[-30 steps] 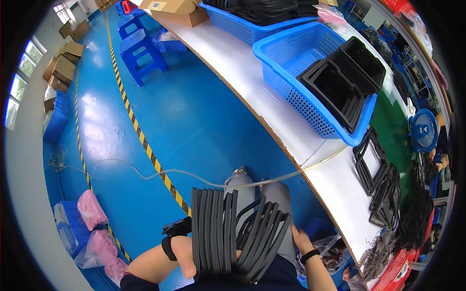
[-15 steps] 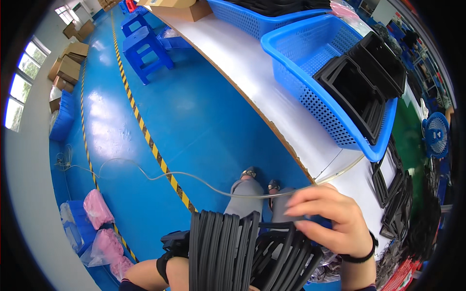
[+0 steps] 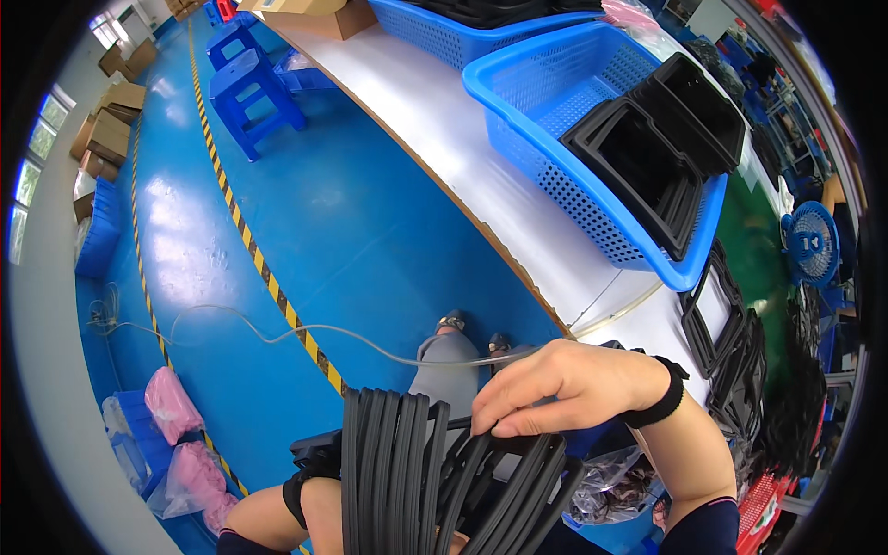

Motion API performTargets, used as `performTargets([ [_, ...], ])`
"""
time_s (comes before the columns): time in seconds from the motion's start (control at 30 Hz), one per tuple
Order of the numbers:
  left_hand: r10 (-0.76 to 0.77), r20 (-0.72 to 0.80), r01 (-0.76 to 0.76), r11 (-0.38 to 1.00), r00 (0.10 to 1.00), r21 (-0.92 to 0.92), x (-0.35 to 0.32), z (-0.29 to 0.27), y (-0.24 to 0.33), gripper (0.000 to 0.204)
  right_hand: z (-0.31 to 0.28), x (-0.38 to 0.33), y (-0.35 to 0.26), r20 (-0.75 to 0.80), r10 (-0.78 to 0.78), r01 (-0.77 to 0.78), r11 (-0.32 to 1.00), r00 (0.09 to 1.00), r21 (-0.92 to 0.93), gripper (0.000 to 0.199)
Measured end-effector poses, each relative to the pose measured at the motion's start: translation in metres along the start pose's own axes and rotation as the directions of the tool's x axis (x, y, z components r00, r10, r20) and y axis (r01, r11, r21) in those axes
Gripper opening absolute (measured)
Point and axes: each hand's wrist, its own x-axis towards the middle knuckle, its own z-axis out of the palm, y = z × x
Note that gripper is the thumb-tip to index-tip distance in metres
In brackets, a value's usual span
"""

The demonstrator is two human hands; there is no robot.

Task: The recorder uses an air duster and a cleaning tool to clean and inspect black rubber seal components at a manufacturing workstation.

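Frames pinched in right hand grip, left hand grip hidden, blue basket on table

Cartons and bags around the work area

A brown carton sits on the counter's far end; more brown cartons are stacked by the far-left wall; pink bags lie on the floor.
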Motion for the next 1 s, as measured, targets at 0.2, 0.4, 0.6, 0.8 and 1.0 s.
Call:
performTargets([
  [0.2, -0.082, 0.055, 0.075, 0.991, 0.995, 0.115, -0.013, 0.005, 0.008, 0.108, 0.004, 0.004, -0.007, 0.041, -0.017, 0.017, 1.0, 0.999, -0.022, 0.02],
  [0.4, -0.064, -0.13, 0.08, 0.99, 0.989, 0.116, -0.025, 0.022, -0.005, 0.113, 0.008, 0.005, -0.008, 0.036, 0.004, -0.002, 0.998, 0.999, -0.063, 0.019],
  [0.6, 0.019, 0.009, -0.02, 0.991, 1.0, 0.131, -0.031, 0.011, -0.018, 0.118, 0.01, 0.005, -0.008, -0.006, -0.026, 0.026, 0.995, 1.0, -0.095, 0.014],
  [0.8, -0.043, 0.054, 0.038, 0.995, 0.998, 0.092, -0.028, -0.003, -0.007, 0.119, 0.01, 0.002, -0.008, -0.063, 0.033, -0.041, 0.99, 0.998, -0.132, 0.011],
  [1.0, -0.094, -0.02, 0.095, 0.995, 0.995, 0.026, -0.028, 0.012, -0.004, 0.117, 0.011, -0.003, -0.005, -0.117, 0.027, -0.041, 0.993, 0.993, -0.113, 0.01],
])
